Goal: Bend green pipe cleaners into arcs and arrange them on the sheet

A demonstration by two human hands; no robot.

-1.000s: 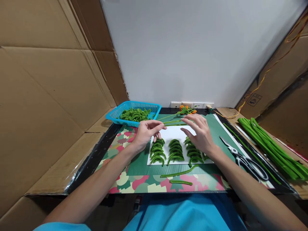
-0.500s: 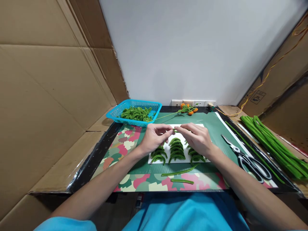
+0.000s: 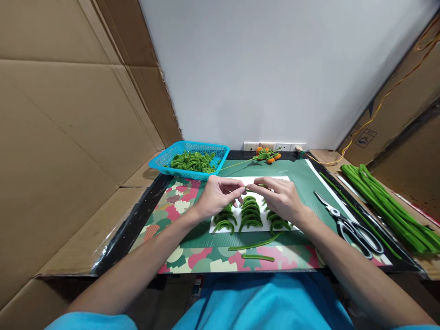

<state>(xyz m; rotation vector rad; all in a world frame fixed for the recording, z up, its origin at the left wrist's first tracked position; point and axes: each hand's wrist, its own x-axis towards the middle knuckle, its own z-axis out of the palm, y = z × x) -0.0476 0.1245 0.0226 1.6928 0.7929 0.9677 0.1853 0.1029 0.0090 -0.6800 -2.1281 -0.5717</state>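
Note:
My left hand (image 3: 220, 197) and my right hand (image 3: 278, 197) meet fingertip to fingertip above a white sheet (image 3: 275, 179). Between them they pinch a short green pipe cleaner piece (image 3: 250, 189). Under the hands, three rows of bent green pipe cleaner arcs (image 3: 250, 214) lie on the sheet. Two straight green pieces (image 3: 256, 245) lie on the mat in front of the sheet.
A blue basket (image 3: 165, 161) of bent green pieces stands at the back left. An orange and green flower stem (image 3: 267, 156) lies by the wall. Scissors (image 3: 350, 225) and a bundle of long green pipe cleaners (image 3: 388, 206) lie at the right. Cardboard walls flank both sides.
Both hands drew back from the far edge of the sheet and came together, with a short green piece now pinched between them.

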